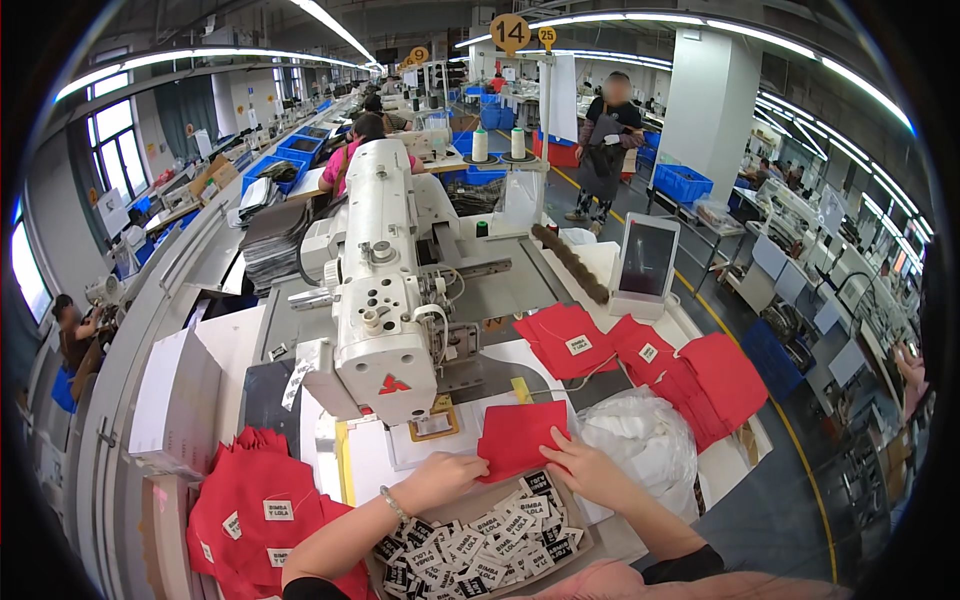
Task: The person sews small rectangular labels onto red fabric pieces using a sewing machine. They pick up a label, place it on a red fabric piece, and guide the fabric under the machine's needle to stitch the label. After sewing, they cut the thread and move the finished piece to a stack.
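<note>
The left forearm (345, 540) slanted toward two o'clock, the wrist nearly straight and the left hand (452, 474) back-up, its fingers bent together toward three. The right forearm (655, 525) angled toward ten o'clock, and the right hand (580, 463) lay lower-palmed and looser, fingers parted and reaching toward ten

There are two white thread cones (480, 147) (517, 145), one label tray (478, 500).

Supports, on the worktable (726, 468), a sewing machine (385, 290) and a screen (646, 262). Carries red fabric pieces (722, 385) and a plastic bag (640, 435).
</note>
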A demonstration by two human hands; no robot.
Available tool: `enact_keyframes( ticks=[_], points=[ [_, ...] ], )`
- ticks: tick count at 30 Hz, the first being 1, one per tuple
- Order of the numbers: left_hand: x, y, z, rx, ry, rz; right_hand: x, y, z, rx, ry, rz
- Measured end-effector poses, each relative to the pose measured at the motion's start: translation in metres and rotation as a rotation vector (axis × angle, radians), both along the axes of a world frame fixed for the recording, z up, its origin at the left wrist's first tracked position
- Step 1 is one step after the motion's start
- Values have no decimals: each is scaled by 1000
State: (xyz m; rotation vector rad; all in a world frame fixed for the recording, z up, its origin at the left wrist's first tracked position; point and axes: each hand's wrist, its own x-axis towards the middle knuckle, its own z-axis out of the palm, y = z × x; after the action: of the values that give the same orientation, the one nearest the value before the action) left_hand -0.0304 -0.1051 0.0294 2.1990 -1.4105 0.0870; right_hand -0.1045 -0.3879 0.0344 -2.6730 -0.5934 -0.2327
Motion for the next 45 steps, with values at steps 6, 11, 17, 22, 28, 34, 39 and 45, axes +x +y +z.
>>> enact_keyframes(
  ticks=[6, 11, 17, 22, 28, 34, 39, 45],
  points=[
    [9, -1, -6, 31, -134, -37, 5, 0, -1, 5, 12, 11],
    [20, 2, -13, 21, -221, -86, 16, 2, -2, 10, 18, 37],
    [10, 3, -2, 130, -16, -70, 19, 6, 6, -10, 89, 28],
    [-7, 5, 11, 32, 297, 45, 18, 8, 14, 39, 220, 14],
    [-14, 13, 33, 0, 404, 155, 15, 10, 17, 150, 276, 13],
    [1, 19, 11, -122, 294, 9, 11, 12, 12, 81, 217, 2],
    [18, 20, 3, 25, 121, -81, 8, 12, 10, 43, 214, -4],
    [20, 16, -5, 32, 115, -94, 11, 16, 8, 75, 252, -26]
  ],
)
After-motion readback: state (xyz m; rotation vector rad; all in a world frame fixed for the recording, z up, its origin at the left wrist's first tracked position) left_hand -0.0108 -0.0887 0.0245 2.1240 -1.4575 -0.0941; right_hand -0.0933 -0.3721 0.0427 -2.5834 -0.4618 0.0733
